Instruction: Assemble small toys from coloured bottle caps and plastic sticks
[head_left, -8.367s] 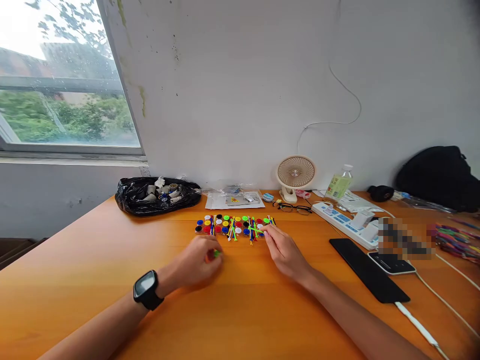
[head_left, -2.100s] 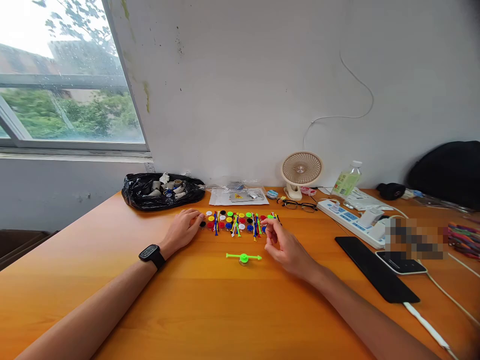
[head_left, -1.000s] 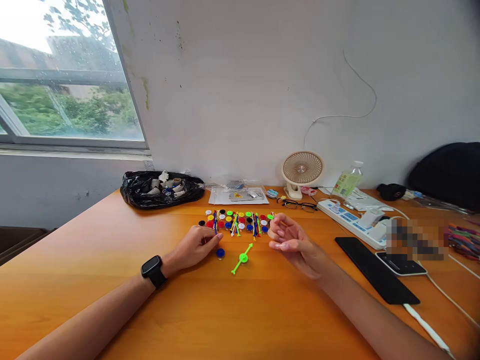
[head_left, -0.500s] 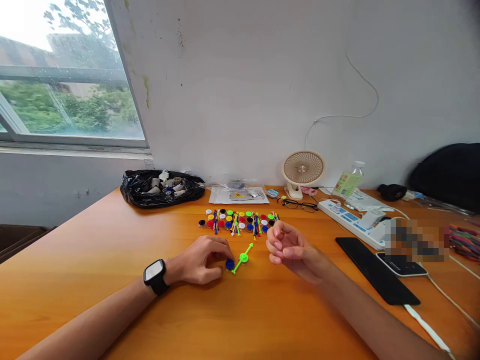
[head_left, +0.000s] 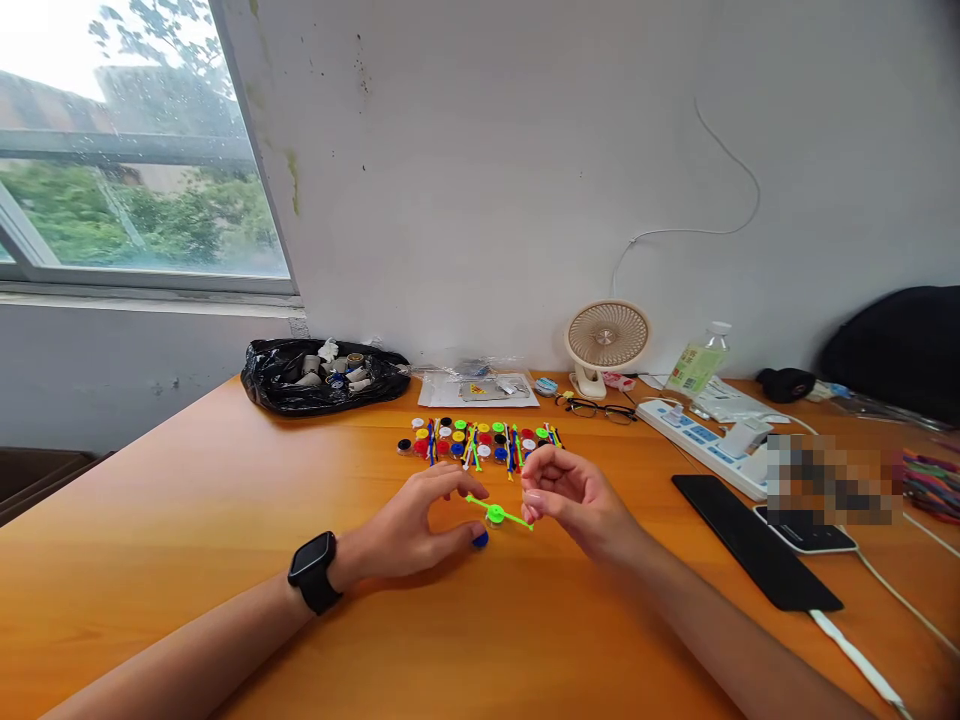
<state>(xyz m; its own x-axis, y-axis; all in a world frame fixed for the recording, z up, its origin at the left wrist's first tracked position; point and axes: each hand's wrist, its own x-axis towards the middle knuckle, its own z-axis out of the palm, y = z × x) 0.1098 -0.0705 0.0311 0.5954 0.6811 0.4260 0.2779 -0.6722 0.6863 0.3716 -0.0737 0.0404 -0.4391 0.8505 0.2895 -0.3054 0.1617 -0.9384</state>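
Note:
A bright green arrow spinner [head_left: 496, 514] sits on a small clear base on the wooden table, between my two hands. My left hand [head_left: 416, 515], with a black watch on its wrist, is open around the spinner's left end, fingertips close to it. Its thumb tip is by a blue round cap [head_left: 480, 539], which it partly covers. My right hand [head_left: 577, 500] hovers at the spinner's right end, fingers loosely curled and thumb apart from them, with nothing visible in it. Whether either hand touches the spinner is hard to see.
Behind the hands lie rows of coloured caps [head_left: 457, 450] and bundled arrows [head_left: 513, 450]. Farther back are a black bag [head_left: 262, 385] of grey pieces, a fan [head_left: 606, 335] and glasses [head_left: 600, 409]. A power strip [head_left: 694, 440], bottle [head_left: 697, 365] and black phone [head_left: 750, 540] are at right.
The green arrow has turned, from pointing up and right to lying nearly crosswise. My left hand has moved right and spread its fingers; the blue cap has shifted right. My right hand has come closer.

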